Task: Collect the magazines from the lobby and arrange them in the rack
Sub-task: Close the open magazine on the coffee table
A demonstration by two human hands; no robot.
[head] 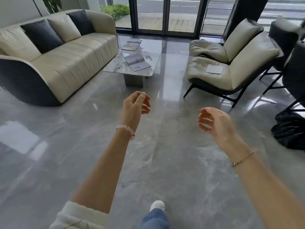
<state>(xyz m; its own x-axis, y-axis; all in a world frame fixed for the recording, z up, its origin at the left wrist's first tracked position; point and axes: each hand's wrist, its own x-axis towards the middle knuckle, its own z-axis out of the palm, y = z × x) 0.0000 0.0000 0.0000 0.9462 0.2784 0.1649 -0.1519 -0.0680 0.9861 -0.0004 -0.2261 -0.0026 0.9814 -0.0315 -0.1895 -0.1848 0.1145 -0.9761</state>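
Grey magazines lie on a low marble coffee table (115, 66) ahead: an open magazine (137, 62) near its front edge and a small stack of magazines (132, 45) at the far end. A pale magazine (214, 69) lies flat on the seat of the nearer cream lounge chair (244, 70). My left hand (136, 105) and my right hand (214, 123) hang in the air in front of me, well short of the table, fingers loosely curled and holding nothing. No rack is in view.
A cream sofa (62, 63) with dark and light cushions stands left of the table. A second lounge chair (219, 43) and dark chairs (290, 63) stand at the right. A black bag (290, 129) lies on the glossy grey floor. Glass doors close off the back.
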